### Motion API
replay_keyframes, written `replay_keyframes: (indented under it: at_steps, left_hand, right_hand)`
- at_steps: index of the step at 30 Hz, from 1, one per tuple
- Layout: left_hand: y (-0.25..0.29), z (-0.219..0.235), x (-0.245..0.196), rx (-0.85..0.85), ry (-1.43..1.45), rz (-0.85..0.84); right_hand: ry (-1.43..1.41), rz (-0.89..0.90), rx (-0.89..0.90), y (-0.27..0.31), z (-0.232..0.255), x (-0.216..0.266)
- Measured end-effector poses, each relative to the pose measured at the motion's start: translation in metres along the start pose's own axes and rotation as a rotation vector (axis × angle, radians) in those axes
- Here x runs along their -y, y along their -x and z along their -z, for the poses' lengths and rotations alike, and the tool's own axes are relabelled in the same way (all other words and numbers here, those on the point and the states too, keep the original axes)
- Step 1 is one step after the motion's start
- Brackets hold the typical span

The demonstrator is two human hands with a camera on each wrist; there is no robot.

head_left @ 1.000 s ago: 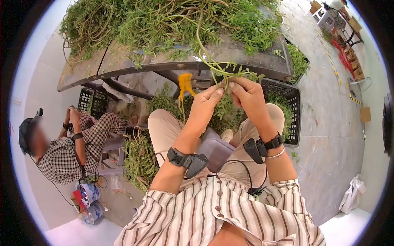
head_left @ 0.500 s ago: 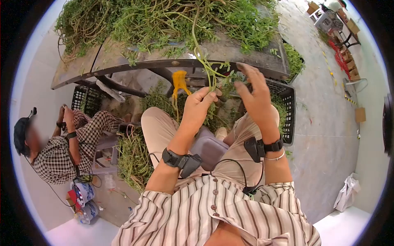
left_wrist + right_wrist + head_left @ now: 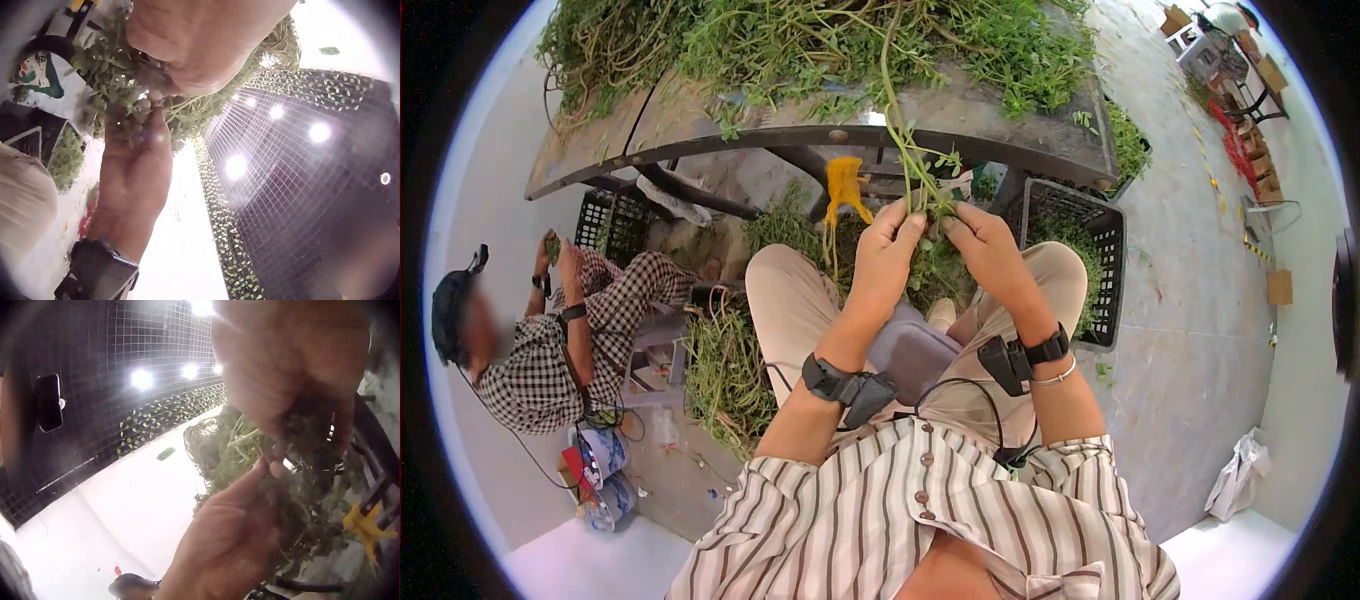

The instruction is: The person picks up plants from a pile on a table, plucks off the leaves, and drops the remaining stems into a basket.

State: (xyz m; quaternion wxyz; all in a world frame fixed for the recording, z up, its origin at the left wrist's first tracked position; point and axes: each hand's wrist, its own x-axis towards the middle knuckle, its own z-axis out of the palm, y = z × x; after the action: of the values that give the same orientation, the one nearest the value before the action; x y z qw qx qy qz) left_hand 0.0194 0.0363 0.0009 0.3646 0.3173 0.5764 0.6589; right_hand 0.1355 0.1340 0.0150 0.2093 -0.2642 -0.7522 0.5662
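Observation:
Over the lap, my left hand (image 3: 884, 258) pinches a long leafy green stem (image 3: 893, 95) between thumb and fingers. The stem runs up from the fingertips to the table edge and the plant heap. Close beside it, my right hand (image 3: 990, 258) has its thumb and fingers bent together on leaves of the same plant, just right of the left fingertips. Both hands meet at the greenery (image 3: 115, 81) in the left wrist view. From the right wrist, the left hand (image 3: 225, 537) shows thumb and finger pinched at the stems, while the right fingertips are dark and partly hidden.
A large heap of green plants (image 3: 800, 60) covers the table (image 3: 690, 135). Black crates (image 3: 1105, 300) with greenery stand below at both sides. A yellow cloth strip (image 3: 843, 185) hangs under the table edge. Another person (image 3: 530, 370) sits at left near a plant pile (image 3: 725, 380).
The right hand lifted off the plant with fingers spread half a second ago, then came back in beside the left hand. The left hand kept its pinch on the stem.

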Motion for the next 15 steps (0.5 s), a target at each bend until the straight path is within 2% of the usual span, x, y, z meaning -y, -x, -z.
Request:
replay_keyframes:
  at_steps: [2,4,8,10,14,15]
  left_hand:
    - [0.001,0.001,0.005,-0.015,-0.073,-0.025]
    - [0.003,0.001,0.004,0.030,-0.046,0.118]
    - [0.002,0.001,0.010,0.068,-0.016,0.093]
    - [0.003,0.003,0.014,0.127,-0.085,0.075]
    - [0.006,0.005,0.025,0.089,-0.049,0.134]
    - [0.008,0.000,0.013,0.044,0.094,0.179]
  right_hand:
    - [0.052,-0.068,0.037,0.003,-0.002,0.001]
    - [0.079,0.023,0.072,0.005,-0.005,-0.005]
    - [0.097,0.050,0.068,0.009,-0.011,-0.012]
    - [0.203,0.002,0.115,0.009,-0.010,-0.012]
    - [0.252,0.058,0.148,0.009,-0.012,-0.013]
    - [0.159,0.033,0.158,0.008,-0.007,-0.009]
